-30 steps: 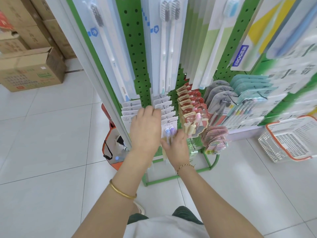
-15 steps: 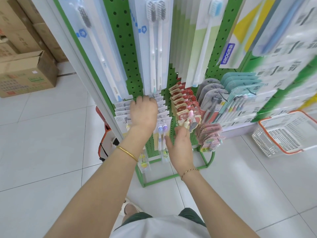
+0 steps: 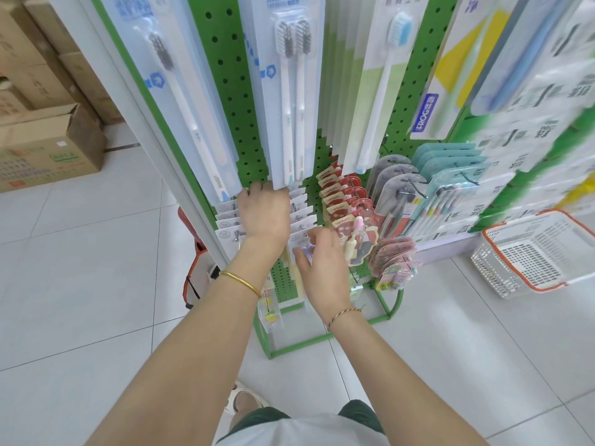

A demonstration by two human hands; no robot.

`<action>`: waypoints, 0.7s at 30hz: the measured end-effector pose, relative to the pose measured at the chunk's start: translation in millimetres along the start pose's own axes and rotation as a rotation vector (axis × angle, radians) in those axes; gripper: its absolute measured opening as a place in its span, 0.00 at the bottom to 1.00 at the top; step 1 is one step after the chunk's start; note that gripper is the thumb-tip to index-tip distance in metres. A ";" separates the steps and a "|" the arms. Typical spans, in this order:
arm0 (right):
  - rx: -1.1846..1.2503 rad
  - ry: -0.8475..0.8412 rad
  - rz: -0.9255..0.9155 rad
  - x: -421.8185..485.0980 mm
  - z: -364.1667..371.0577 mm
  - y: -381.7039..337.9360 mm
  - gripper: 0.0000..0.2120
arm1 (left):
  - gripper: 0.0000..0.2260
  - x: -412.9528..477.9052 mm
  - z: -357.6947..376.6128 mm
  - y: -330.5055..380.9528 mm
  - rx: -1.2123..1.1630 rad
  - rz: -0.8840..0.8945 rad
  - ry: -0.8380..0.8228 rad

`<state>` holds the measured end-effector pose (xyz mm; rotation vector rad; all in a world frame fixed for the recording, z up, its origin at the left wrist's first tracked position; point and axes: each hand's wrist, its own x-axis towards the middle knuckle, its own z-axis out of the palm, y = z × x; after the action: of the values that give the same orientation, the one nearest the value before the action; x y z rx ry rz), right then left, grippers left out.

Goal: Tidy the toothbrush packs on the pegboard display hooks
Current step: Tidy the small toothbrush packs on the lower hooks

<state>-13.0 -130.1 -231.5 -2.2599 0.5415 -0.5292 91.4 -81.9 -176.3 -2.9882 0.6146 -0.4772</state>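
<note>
Green perforated pegboard stand [image 3: 231, 91] carries a row of small white-carded toothbrush packs [image 3: 302, 217] on its lower hooks, under long clear blister packs [image 3: 289, 91]. The left hand [image 3: 264, 217] lies on that row, its fingers [image 3: 257, 189] pressed together and bent over the cards, tips hidden. The right hand [image 3: 323, 268] is at the front pack, thumb spread wide; whether it pinches the card cannot be told.

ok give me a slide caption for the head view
Left hand rests on one row of white toothbrush packs on the green pegboard; right hand touches the next row's front pack
</note>
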 end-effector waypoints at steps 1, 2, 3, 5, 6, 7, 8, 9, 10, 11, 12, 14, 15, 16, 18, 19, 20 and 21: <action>-0.008 -0.003 0.002 -0.1 0.9 -0.3 0.15 | 0.07 0.2 -1.1 -0.5 0.018 -0.017 0.026; -0.012 -0.007 0.005 -0.1 1.5 -0.6 0.16 | 0.06 -0.9 0.7 0.1 0.004 -0.010 -0.027; -0.012 -0.007 0.006 -0.1 2.1 -0.8 0.16 | 0.06 -1.4 6.5 1.0 -0.018 0.010 -0.039; -0.006 -0.005 0.000 0.0 2.8 -1.3 0.16 | 0.11 -2.7 6.4 2.0 -0.056 0.012 -0.063; -0.006 -0.005 -0.003 0.2 3.0 -1.6 0.16 | 0.12 -3.6 5.1 2.0 -0.044 0.009 -0.049; -0.008 -0.005 -0.006 0.7 2.9 -1.8 0.16 | 0.11 -3.2 3.4 1.6 -0.015 0.000 0.008; -0.010 -0.005 -0.009 0.9 2.8 -2.1 0.15 | 0.10 -3.1 1.5 0.7 0.008 -0.019 0.047; -0.010 -0.003 -0.011 1.2 2.6 -2.1 0.15 | 0.09 -2.4 0.9 -1.1 0.025 -0.029 0.080; -0.008 0.000 -0.013 1.3 2.3 -2.3 0.15 | 0.10 -2.8 2.9 -1.7 0.003 -0.018 0.046; -0.004 0.002 -0.013 1.3 2.0 -2.5 0.14 | 0.11 -5.0 5.6 -1.8 -0.020 0.003 0.006; 0.001 0.003 -0.013 0.9 1.7 -2.8 0.14 | 0.12 -7.6 6.7 -1.4 -0.022 0.000 -0.023; 0.007 0.002 -0.018 0.0 1.3 -2.8 0.14 | 0.13 -13.5 6.3 -2.2 -0.005 -0.022 0.009; 0.006 0.001 -0.021 -0.5 1.3 -2.5 0.14 | 0.13 -16.7 9.0 -2.7 0.007 -0.028 0.032; 0.004 -0.001 -0.022 -1.3 1.0 -2.3 0.14 | 0.12 -19.9 10.1 -2.9 0.003 -0.030 0.079; 0.001 0.003 -0.022 -2.2 0.5 -2.1 0.14 | 0.11 -22.9 11.5 -2.8 0.019 -0.006 0.138; -0.004 0.008 -0.027 -2.5 0.2 -1.8 0.14 | 0.10 -24.4 12.6 -4.0 0.039 0.010 0.144; -0.011 0.010 -0.032 -2.8 -0.1 -1.6 0.14 | 0.10 -26.7 12.0 -5.2 0.048 0.015 0.123; -0.017 0.011 -0.037 -2.9 -0.3 -1.5 0.14 | 0.09 -28.8 12.5 -6.6 0.049 0.024 0.128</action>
<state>-15.3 -127.8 -230.8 -2.2878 0.5126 -0.5575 72.7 -64.6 -195.7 -2.9179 0.6378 -0.6758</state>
